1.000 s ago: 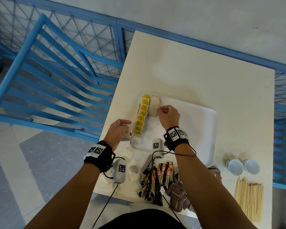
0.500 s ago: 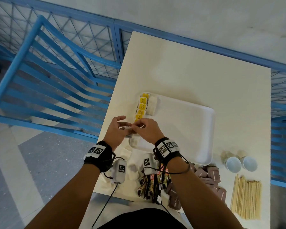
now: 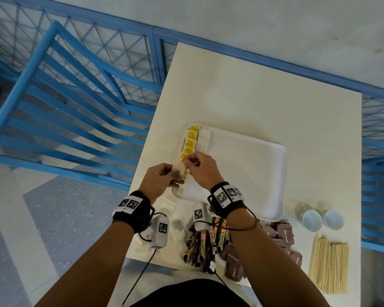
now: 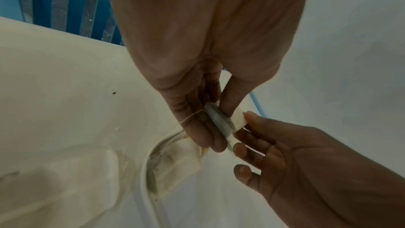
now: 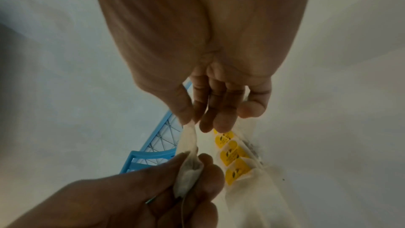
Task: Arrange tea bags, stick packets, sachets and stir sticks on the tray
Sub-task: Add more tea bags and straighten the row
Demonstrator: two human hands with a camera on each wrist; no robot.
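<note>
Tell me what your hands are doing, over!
Left hand and right hand both pinch one tea bag. Held above tray edge, beside yellow-tagged row. Nothing blocking.

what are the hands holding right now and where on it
Both hold one tea bag: the left hand grips its lower body, the right hand pinches its top edge.

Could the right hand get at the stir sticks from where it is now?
Probably yes: the stir sticks lie uncovered at the table's near right corner, but the right hand is pinching a tea bag with the left hand.
</note>
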